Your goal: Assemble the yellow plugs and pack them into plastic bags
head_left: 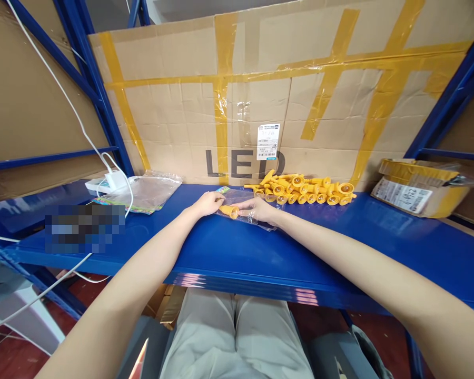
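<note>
A yellow flashlight-shaped piece (229, 211) lies between my two hands at the middle of the blue shelf (221, 247). Around and beside it is a clear plastic bag (240, 197) with a colourful printed edge. My left hand (210, 203) has its fingers closed at the bag's left end, by the narrow end of the yellow piece. The fingers of my right hand (258, 209) are closed on the clear film near the piece's wide round end. Whether the piece is fully inside the bag cannot be made out.
Several yellow pieces (300, 189) are piled behind my right hand. Flat clear bags (150, 190) lie at the left, beside a white power strip (114, 180) with cables. An open cardboard box (418, 189) stands at the right. A large taped cardboard sheet (174, 126) closes the back.
</note>
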Tool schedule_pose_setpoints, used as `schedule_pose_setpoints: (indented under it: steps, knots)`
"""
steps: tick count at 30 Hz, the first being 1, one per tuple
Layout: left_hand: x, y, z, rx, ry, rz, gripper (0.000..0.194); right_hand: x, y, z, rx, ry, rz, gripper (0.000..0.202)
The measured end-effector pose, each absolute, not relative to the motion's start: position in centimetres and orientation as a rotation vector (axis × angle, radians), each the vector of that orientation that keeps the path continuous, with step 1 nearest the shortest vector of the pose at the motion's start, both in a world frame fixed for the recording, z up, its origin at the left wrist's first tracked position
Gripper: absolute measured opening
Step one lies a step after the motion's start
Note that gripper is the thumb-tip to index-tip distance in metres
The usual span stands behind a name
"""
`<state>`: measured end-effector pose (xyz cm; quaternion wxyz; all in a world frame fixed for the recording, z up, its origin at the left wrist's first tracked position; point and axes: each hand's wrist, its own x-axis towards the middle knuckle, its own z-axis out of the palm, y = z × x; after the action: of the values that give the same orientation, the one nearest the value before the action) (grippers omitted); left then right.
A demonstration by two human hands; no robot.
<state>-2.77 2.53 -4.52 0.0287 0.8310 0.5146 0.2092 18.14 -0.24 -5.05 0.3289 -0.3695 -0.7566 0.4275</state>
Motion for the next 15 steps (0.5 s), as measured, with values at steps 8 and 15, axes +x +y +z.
schedule_pose_setpoints:
  steps: [8, 15]
  knots:
    - [-3.3, 2.8, -4.4, 2.473, 1.683, 0.611, 0.035, 16.6, 1.9, -5.1, -0.893, -2.089, 1.045, 0.036]
    - [-4.9, 3.2, -4.1, 2.327, 1.900, 0.583, 0.036, 17.1, 4.0, -2.4, -1.162, -2.107, 0.668, 0.013]
